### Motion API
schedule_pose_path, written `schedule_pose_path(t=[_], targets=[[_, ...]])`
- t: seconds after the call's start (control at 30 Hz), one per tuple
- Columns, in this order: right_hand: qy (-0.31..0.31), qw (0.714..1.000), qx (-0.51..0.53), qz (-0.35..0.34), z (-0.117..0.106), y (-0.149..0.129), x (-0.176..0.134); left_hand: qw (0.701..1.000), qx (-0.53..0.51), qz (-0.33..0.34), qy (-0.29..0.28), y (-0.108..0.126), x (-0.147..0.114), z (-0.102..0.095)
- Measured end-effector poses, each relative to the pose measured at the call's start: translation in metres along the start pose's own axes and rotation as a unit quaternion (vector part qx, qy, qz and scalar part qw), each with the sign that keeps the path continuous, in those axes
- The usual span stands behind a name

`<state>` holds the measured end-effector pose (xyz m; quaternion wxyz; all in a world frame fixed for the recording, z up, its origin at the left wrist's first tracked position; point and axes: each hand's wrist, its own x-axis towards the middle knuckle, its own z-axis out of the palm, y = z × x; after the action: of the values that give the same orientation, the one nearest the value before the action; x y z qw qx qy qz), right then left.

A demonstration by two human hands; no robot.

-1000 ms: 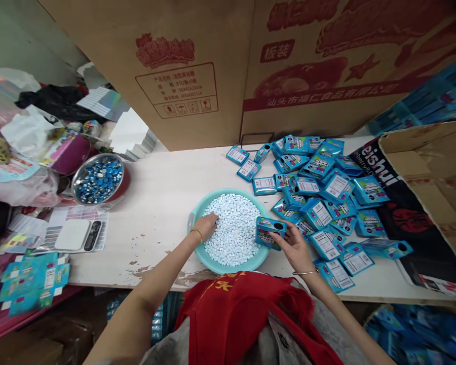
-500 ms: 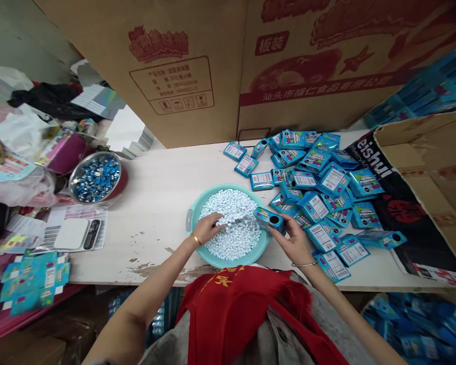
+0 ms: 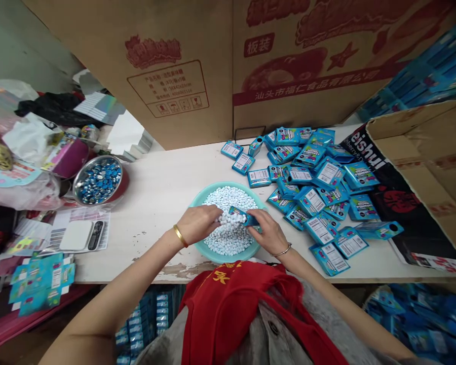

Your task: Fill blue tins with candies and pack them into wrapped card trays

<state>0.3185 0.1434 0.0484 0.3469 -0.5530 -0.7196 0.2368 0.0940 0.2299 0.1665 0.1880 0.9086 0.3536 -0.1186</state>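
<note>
A green plastic basin point(image 3: 264, 203) full of small pale-blue candies point(image 3: 228, 245) stands in front of me. Above the candies, my right hand point(image 3: 268, 232) grips a small blue candy box point(image 3: 251, 219), tilted with one end toward my left hand. My left hand point(image 3: 200, 223) is closed round a handful of candies at that end of the box; several of them lie over the box's end. The box's opening is covered by the candies. To the right of the basin, a heap of similar blue boxes point(image 3: 311, 200) lies on the white table point(image 3: 152, 203).
A metal bowl point(image 3: 124, 185) with blue-and-silver caps, a white scale point(image 3: 74, 234) and flattened blue cartons point(image 3: 41, 284) are at left. Large cardboard cartons point(image 3: 197, 121) stand behind. An open cardboard box point(image 3: 421, 144) is at right, and more blue boxes point(image 3: 421, 324) sit below the table.
My right hand has brought the box leftward over the basin. My left hand has lifted out of the candies with a handful, and meets the box's end.
</note>
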Motion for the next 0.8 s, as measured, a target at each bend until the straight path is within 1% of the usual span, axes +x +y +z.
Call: schedule_pose_path(t=[0.1, 0.17, 0.23, 0.3, 0.4, 0.53, 0.67, 0.73, 0.77, 0.8], targets=[[0.003, 1.000, 0.003, -0.013, 0.003, -0.004, 0.000, 0.997, 0.067, -0.022, -0.030, 0.020, 0.001, -0.020], [0.006, 1.000, 0.006, -0.019, 0.006, -0.004, 0.000, 0.993, 0.107, -0.009, -0.043, 0.032, 0.002, -0.029], [0.011, 1.000, 0.008, -0.021, 0.008, -0.004, 0.000, 0.990, 0.133, 0.012, -0.044, 0.040, 0.002, -0.034], [0.010, 1.000, 0.009, -0.020, 0.010, -0.002, 0.000, 0.990, 0.135, 0.029, -0.029, 0.042, 0.002, -0.034], [0.008, 1.000, 0.014, -0.012, 0.011, 0.004, -0.001, 0.991, 0.125, 0.040, -0.008, 0.035, 0.000, -0.028], [0.002, 1.000, 0.020, -0.002, 0.014, 0.010, -0.007, 0.990, 0.125, 0.063, 0.003, 0.023, -0.009, -0.011], [-0.020, 0.999, 0.029, -0.007, 0.022, 0.018, -0.013, 0.991, 0.115, 0.069, 0.029, 0.016, -0.018, 0.005], [-0.023, 0.999, 0.037, -0.015, 0.026, 0.022, -0.015, 0.994, 0.096, 0.047, 0.038, 0.007, -0.022, 0.012], [-0.020, 0.999, 0.039, -0.017, 0.027, 0.024, -0.015, 0.996, 0.080, 0.021, 0.039, 0.000, -0.024, 0.016], [-0.014, 0.999, 0.041, -0.015, 0.027, 0.026, -0.016, 0.997, 0.063, -0.018, 0.031, -0.009, -0.027, 0.021]])
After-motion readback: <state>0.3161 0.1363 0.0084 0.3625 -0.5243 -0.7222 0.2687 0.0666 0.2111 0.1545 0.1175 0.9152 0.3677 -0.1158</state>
